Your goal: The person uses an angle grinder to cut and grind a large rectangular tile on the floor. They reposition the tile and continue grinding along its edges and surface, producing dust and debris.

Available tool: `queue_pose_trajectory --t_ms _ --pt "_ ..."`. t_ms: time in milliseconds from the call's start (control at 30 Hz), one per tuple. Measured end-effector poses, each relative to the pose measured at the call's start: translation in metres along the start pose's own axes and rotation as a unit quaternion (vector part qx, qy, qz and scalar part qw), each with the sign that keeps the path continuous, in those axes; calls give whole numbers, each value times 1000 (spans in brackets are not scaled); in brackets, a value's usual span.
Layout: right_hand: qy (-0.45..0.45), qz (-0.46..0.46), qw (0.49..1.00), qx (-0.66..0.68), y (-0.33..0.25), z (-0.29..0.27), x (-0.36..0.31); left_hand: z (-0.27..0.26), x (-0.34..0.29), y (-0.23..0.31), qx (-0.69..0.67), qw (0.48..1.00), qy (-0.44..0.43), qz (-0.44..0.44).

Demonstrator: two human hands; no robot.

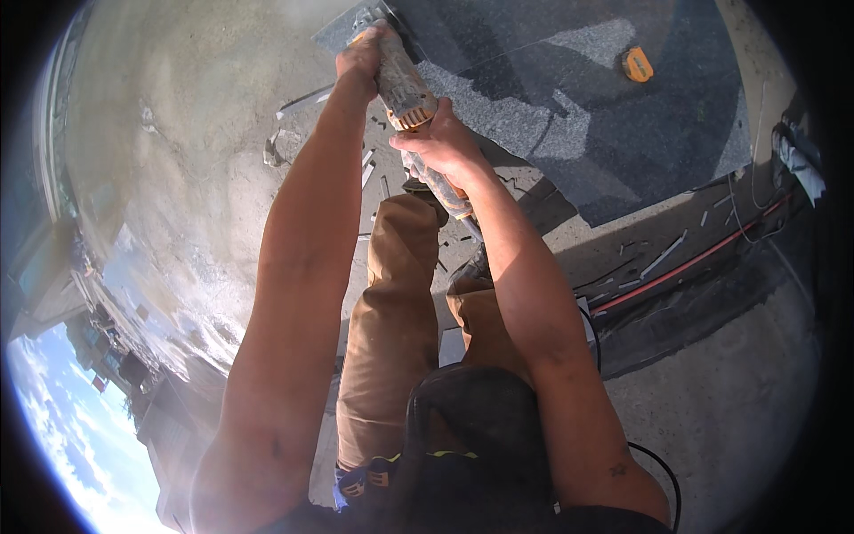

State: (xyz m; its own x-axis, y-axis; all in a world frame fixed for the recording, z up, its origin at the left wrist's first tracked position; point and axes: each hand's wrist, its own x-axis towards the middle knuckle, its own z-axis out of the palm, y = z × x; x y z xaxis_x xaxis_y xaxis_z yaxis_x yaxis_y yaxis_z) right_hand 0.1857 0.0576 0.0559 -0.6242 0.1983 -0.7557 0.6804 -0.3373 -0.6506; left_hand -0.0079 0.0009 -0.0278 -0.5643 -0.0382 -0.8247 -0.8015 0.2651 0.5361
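Both my hands are on a dusty yellow-and-grey angle grinder [405, 87], held out at the top of the view. My left hand [362, 58] is closed around its front, close to the grinder's head. Farther back, my right hand [443, 141] wraps its rear grip, behind the vented part of the housing. The grinder's head is over the left edge of a dark grey speckled stone slab [551, 133]. Whether its disc touches the stone I cannot tell.
A yellow tape measure [636, 65] lies on the slab. Thin offcut strips [663, 255] and a red hose or rod [694, 267] are on the ground right of my legs. A black cable [663, 467] curves past my right arm. Blue cloth [801, 165] is at the far right.
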Motion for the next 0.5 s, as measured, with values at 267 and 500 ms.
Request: queue_pose_trajectory --t_ms 267,500 --pt "-13 11 1000 -10 23 -3 3 0 -12 -7 -4 1000 -12 0" --pt "-16 -24 999 -37 55 -4 0 -1 -38 -12 16 1000 -3 2"
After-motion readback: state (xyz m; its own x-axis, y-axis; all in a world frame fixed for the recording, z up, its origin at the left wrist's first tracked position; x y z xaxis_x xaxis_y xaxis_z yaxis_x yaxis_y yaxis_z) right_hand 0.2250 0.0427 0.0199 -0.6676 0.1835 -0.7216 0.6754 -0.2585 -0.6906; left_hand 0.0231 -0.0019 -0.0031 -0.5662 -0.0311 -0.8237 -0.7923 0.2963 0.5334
